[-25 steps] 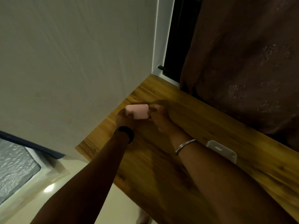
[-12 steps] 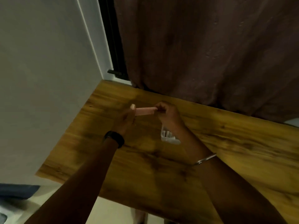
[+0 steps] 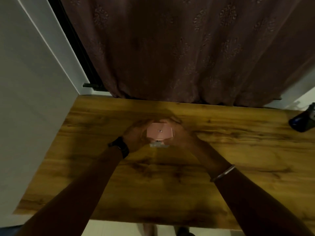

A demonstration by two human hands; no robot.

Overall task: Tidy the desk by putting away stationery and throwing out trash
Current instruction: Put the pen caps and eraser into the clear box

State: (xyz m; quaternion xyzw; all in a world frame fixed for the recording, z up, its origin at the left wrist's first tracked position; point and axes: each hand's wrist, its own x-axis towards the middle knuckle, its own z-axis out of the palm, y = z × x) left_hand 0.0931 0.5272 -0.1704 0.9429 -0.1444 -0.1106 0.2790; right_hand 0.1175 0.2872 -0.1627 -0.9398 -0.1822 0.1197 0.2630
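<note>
A small pink box [image 3: 159,132] with a tiny label on its top face is held between both hands above the wooden desk [image 3: 238,159]. My left hand [image 3: 136,136], with a black watch on the wrist, grips the box's left side. Its right side is gripped by my right hand [image 3: 181,133], which has a thin metal bangle on the forearm. A small whitish object [image 3: 158,145] lies on the desk just below the box, partly hidden by it and blurred.
A brown patterned curtain [image 3: 187,48] hangs along the desk's far edge. A pale wall [image 3: 25,99] borders the desk on the left. A dark bottle-like object [image 3: 302,121] lies at the desk's far right edge. Light floor [image 3: 119,229] shows below the near edge.
The view has swung right and squared up to the desk. The pink box has turned from edge-on to top face up, with both hands still around it, now over the whitish object.
</note>
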